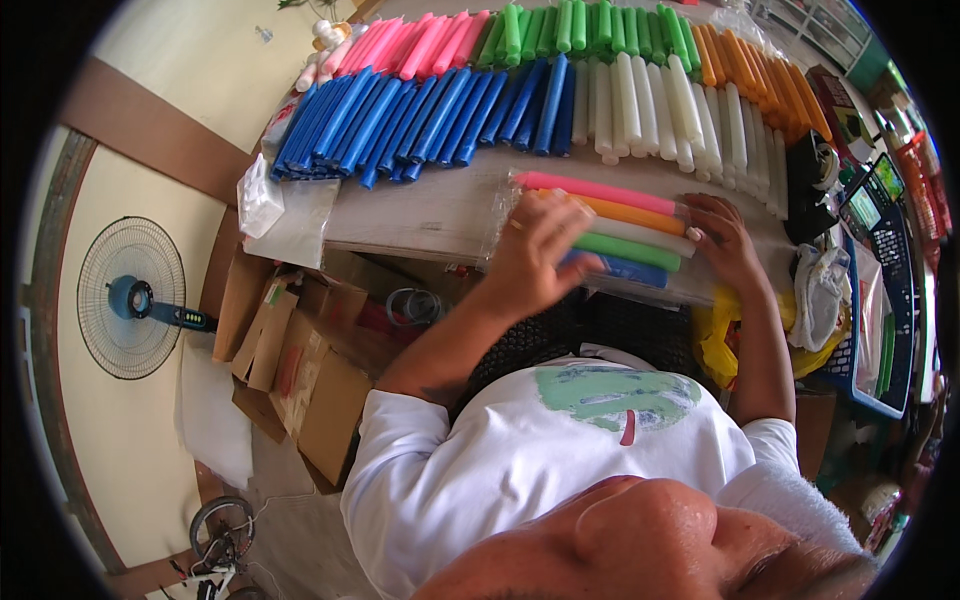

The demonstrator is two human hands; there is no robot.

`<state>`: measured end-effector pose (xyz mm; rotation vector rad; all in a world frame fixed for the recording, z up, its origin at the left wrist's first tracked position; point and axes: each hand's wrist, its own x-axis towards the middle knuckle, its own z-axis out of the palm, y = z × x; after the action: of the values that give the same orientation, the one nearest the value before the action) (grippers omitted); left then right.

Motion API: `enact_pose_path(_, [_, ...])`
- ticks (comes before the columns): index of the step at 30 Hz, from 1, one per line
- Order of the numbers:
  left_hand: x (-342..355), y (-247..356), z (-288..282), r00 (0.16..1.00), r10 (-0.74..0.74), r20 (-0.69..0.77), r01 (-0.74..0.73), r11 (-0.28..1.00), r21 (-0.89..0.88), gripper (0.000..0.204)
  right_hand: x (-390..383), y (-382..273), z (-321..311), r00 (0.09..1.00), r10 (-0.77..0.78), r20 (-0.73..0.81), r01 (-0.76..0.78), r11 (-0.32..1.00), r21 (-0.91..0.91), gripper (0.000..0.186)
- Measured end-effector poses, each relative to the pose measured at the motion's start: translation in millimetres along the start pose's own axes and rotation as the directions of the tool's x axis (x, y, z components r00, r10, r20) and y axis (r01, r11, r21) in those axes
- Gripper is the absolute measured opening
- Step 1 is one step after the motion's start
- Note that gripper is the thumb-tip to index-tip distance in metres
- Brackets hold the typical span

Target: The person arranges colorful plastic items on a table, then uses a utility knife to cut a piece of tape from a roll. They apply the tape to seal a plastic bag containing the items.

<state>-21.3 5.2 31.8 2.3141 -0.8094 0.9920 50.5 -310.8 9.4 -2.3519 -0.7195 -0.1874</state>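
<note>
Five colours of candle lie side by side in a clear plastic bag on the table: a pink candle (pixel 600 190), an orange candle (pixel 640 216), a white candle (pixel 640 237), a green candle (pixel 630 249) and a blue candle (pixel 635 271). My left hand (pixel 540 245) closes over their left part, fingers across the top and thumb near the blue one. At the other end, my right hand (pixel 722 238) grips the bag's edge by the candle ends, fingers bent. The left ends of the lower candles are hidden under my left hand.
Behind the bag lie rows of blue candles (pixel 400 125), white candles (pixel 640 110), pink candles (pixel 420 45), green candles (pixel 580 28) and orange candles (pixel 760 75). Plastic sheets (pixel 290 235) lie at left. Cardboard boxes (pixel 310 380), a fan (pixel 130 298) and a blue basket (pixel 880 395) stand around.
</note>
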Motion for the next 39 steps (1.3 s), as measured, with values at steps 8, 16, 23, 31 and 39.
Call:
enact_pose_path(8, [-17.3,-98.5,5.3,0.79,-0.597,0.138,0.593,0.802,0.076,0.016,1.0,2.2,-0.7,0.999,-0.044,0.017,0.046,0.993,-0.112,0.034])
enact_pose_path(16, [-16.2,-93.6,19.2,0.793,-0.602,0.093,0.6,0.798,0.053,0.018,2.7,-2.2,1.5,0.996,-0.033,0.078,0.05,0.975,-0.216,0.034])
enact_pose_path(23, [-15.7,-95.5,22.1,0.754,-0.648,0.109,0.654,0.756,-0.031,0.016,5.9,-7.6,2.5,0.994,-0.013,0.106,0.039,0.968,-0.246,0.035])
enact_pose_path(31, [2.7,-20.8,-13.7,0.979,-0.146,0.145,0.143,0.989,0.027,0.07,1.2,7.3,3.9,0.958,0.286,0.023,-0.278,0.907,0.317,0.039])
enact_pose_path(39, [-33.7,18.2,44.5,0.969,0.209,0.134,-0.226,0.966,0.126,0.028,-2.6,19.0,2.2,0.985,0.171,-0.002,-0.163,0.944,0.285,0.048])
